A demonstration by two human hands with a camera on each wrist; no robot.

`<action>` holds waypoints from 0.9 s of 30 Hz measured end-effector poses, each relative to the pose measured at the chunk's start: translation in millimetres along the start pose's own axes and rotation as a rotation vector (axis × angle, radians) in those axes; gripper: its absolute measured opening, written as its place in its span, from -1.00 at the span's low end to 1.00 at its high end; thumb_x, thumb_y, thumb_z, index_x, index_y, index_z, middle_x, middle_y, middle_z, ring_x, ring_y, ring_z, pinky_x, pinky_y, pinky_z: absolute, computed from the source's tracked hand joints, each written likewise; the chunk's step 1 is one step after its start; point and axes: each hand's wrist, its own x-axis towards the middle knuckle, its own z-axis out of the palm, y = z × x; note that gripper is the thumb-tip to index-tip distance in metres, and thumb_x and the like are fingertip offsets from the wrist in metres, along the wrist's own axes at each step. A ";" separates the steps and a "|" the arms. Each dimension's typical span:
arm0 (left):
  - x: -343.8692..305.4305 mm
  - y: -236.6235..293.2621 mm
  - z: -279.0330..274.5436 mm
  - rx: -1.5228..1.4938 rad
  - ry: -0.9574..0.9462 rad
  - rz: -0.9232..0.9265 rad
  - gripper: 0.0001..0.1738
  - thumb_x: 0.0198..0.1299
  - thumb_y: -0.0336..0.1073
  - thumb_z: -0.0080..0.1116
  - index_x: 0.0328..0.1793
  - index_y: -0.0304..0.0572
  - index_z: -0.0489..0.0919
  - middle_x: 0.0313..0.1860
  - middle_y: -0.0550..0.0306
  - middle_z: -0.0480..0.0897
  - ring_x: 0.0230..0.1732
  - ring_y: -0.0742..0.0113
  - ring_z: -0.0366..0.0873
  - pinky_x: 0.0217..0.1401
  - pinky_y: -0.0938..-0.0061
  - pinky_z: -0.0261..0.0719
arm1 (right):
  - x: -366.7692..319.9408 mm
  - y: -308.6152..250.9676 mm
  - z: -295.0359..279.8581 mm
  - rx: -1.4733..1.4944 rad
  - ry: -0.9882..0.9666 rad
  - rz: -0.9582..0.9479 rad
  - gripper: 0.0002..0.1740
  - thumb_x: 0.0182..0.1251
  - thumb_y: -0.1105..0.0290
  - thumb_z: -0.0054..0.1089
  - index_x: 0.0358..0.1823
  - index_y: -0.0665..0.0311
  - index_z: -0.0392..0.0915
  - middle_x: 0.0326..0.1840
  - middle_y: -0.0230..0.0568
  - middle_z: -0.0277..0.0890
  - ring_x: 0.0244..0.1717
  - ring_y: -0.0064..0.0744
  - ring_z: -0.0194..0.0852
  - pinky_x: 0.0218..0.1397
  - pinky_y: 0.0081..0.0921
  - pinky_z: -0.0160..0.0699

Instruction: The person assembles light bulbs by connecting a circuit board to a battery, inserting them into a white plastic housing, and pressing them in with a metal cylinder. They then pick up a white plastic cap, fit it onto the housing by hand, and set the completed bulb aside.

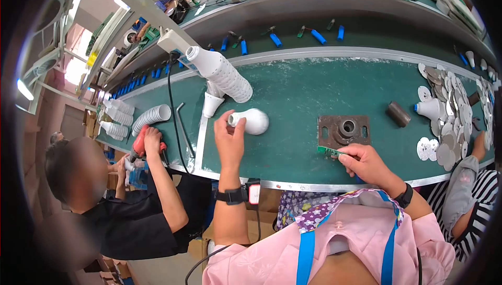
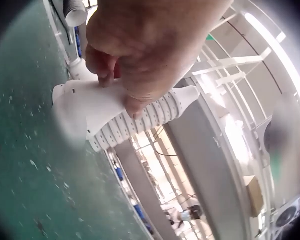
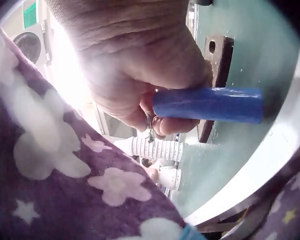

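Your right hand (image 1: 366,165) is curled round a blue tool handle (image 3: 207,105), green board (image 1: 329,152) at its fingertips, with the metal jig plate (image 1: 343,131) just past them. Your left hand (image 1: 230,138) pinches the white bulb shell (image 1: 253,121) by its neck — stacked shells (image 1: 222,73) beyond it.

- Bulb (image 1: 253,121): white plastic, smooth, soft sheen.
- Handle (image 3: 207,105): blue plastic, smooth, slightly glossy.
- Plate (image 1: 343,131), near right: brown metal, dull and rough.
- Belt (image 1: 303,91): green, matt, flecked with pale specks.
- Discs (image 1: 444,152), far right: thin silvery metal, dull shine.
- Rail (image 1: 314,186), near edge: bare metal, smooth.
- Apron (image 3: 55,165): printed cloth, matt.
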 end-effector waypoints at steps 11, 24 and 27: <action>-51.8 22.9 4.4 -0.749 -0.119 -0.215 -0.58 0.15 -0.49 0.01 0.17 -0.28 0.28 -0.11 0.16 0.45 -0.32 0.52 0.43 -0.37 0.67 0.42 | 9.4 -7.8 -0.3 0.246 0.029 0.085 -0.80 0.23 0.36 0.08 -0.23 0.35 0.50 -0.53 -0.45 0.39 -0.57 -0.71 0.33 -0.55 -0.71 0.37; -106.8 72.9 40.1 -0.980 -0.606 -0.018 -0.56 0.02 -0.60 0.06 0.06 -0.20 0.31 0.12 0.02 0.37 0.08 0.35 0.37 0.02 0.50 0.43 | 3.8 -15.4 11.5 0.415 -0.074 0.179 -0.80 0.24 0.33 0.07 -0.32 0.33 0.56 -0.56 -0.44 0.45 -0.58 -0.71 0.31 -0.55 -0.71 0.30; -107.9 77.5 37.4 -0.956 -0.635 -0.024 -0.58 0.01 -0.61 0.07 0.04 -0.20 0.33 0.11 0.02 0.38 0.08 0.35 0.37 0.09 0.48 0.36 | -0.8 -15.1 8.0 0.436 -0.125 0.163 -0.80 0.26 0.33 0.05 -0.34 0.33 0.56 -0.56 -0.43 0.43 -0.56 -0.71 0.31 -0.54 -0.70 0.30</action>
